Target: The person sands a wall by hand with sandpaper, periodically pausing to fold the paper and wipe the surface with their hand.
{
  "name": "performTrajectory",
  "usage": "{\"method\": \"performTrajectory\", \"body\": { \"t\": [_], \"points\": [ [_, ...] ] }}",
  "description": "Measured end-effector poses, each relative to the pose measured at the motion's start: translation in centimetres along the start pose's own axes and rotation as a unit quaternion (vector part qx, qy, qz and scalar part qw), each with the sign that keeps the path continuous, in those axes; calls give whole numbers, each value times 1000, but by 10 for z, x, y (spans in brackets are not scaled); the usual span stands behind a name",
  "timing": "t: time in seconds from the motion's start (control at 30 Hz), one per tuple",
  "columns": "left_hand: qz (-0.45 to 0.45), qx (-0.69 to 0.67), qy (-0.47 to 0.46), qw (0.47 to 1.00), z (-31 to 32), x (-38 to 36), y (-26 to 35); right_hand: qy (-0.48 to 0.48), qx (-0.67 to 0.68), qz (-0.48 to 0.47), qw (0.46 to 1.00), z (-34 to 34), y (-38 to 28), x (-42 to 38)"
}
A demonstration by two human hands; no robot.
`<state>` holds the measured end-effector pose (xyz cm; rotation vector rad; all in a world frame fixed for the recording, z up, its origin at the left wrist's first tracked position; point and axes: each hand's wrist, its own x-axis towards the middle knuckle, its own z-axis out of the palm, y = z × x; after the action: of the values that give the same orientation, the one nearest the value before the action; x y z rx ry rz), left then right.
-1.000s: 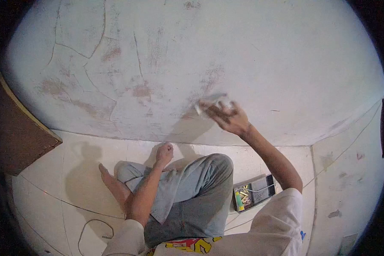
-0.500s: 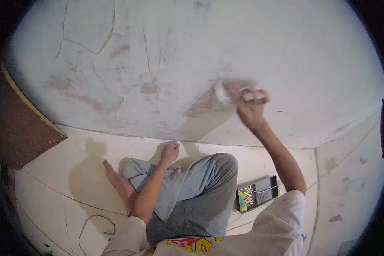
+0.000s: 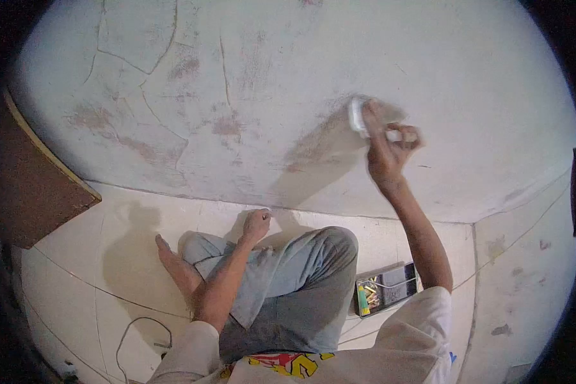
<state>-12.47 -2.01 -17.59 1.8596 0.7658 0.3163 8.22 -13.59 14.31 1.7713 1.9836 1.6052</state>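
Observation:
My right hand [image 3: 389, 144] is closed round a small white pad-like piece [image 3: 356, 116], whose exact kind is blurred. It is held against or very near the whitish wall [image 3: 461, 83], beside a scuffed grey-brown patch [image 3: 320, 137] and the shadow of my arm. Low down by the foot of the wall, my left hand [image 3: 256, 225] is curled into a fist above my folded leg [image 3: 211, 249]. Whatever its fingers may hold cannot be made out.
A black tray [image 3: 386, 291] with small brass-coloured pieces and a wire-like handle sits on the pale floor [image 3: 134, 237] right of my knee. A brown board [image 3: 41, 192] stands at left. A dark cable [image 3: 125, 336] lies by my left sleeve. Cracks [image 3: 224, 70] run down the wall.
My right hand has moved up and slightly to the right along the wall with the white piece. My left hand has stayed nearly still.

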Motion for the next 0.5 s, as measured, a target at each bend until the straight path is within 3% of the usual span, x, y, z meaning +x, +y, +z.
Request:
{"method": "performTrajectory", "body": {
  "t": [0.03, 0.07, 0.1, 0.17, 0.2, 0.3, 0.33, 0.37, 0.43, 0.5],
  "points": [
    [-28, 15, -19, 999, -7, 0, 11, -32, 27, 61, 997, -3, -3, -2],
    [-22, 19, -20, 999, -6, 4, 12, -40, 152, -113, 981, -12, -2, 2],
    [-20, -9, -17, 1000, -1, 4, 5, -40, 150, -109, 982, -11, 0, 0],
    [-17, -31, -12, 999, 5, 9, -12, 29, 104, -79, 991, 0, 8, -1],
    [5, -29, -17, 999, 7, 11, -18, 15, 108, 96, 989, 5, 11, 2],
    [14, -14, -3, 1000, 11, 9, -16, -25, 177, 122, 976, -8, -3, 4],
    [2, 1, 17, 1000, 10, 8, -13, -10, 205, -33, 978, 2, -7, -7],
    [3, 5, 15, 1000, 8, 5, -9, -9, 204, -29, 978, 0, -3, -12],
    [-25, -50, -44, 998, 0, 3, 5, -14, 20, -116, 993, -1, 13, -14],
    [-38, -43, -55, 997, -3, -1, 13, 91, -38, 55, 994, -23, 28, 11]
  ]
}}
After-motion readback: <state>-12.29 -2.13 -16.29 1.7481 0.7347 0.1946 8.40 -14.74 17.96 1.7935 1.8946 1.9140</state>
